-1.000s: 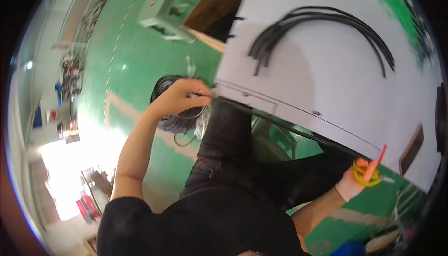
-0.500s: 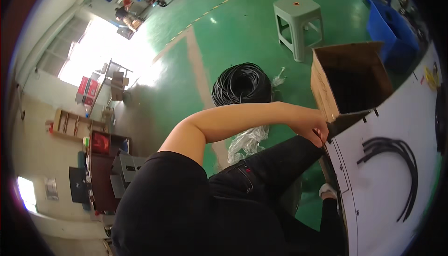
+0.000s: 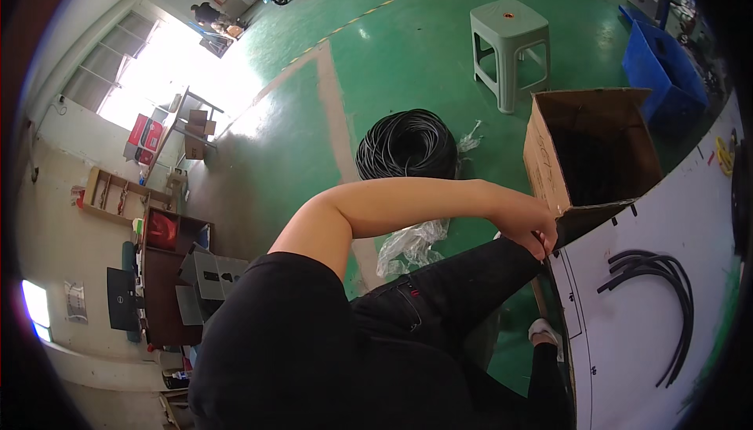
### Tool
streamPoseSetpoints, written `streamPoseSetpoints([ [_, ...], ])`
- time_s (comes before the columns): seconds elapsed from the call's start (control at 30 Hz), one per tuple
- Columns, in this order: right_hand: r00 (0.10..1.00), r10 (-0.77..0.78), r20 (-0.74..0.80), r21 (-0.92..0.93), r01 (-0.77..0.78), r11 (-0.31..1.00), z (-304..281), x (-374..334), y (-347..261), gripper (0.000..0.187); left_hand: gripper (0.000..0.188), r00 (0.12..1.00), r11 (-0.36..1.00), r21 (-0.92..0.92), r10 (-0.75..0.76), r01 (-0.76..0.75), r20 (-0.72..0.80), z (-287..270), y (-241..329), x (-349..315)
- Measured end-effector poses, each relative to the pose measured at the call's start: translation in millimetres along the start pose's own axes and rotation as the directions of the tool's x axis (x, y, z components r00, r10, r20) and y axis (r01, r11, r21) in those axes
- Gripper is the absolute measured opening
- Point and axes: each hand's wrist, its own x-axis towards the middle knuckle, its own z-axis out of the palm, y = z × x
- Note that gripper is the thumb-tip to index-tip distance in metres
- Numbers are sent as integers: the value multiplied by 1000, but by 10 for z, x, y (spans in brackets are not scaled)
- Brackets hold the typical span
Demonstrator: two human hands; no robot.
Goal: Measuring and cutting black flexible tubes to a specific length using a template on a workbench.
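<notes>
My left hand (image 3: 527, 227) is closed beside the edge of the white tabletop (image 3: 616, 344), just below the near corner of an open cardboard box (image 3: 543, 159). A small dark bit shows between its fingers, but what it is remains too small to make out. Several short lengths of black tube (image 3: 684, 296) lie curved side by side on the tabletop, to the right of this hand. My right hand is out of the picture.
A big coil of black hose or cable (image 3: 384, 145) sits on the green floor, with crumpled clear plastic (image 3: 412, 248) near it. Beyond the box stand a pale green stool (image 3: 510, 26) and a blue bin (image 3: 667, 77). Yellow-handled scissors (image 3: 722, 157) lie at the tabletop's far edge.
The whole view has shifted slightly. My left hand has moved a little down and to the right in the picture, staying closed by the tabletop's edge. The tubes lie as before.
</notes>
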Motion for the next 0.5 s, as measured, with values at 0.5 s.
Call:
streamPoseSetpoints([
  [0.5,993,93,-72,269,-71,960,-397,245,151,18,22,997,997,0,76,-76,-13,-23,0,-22],
])
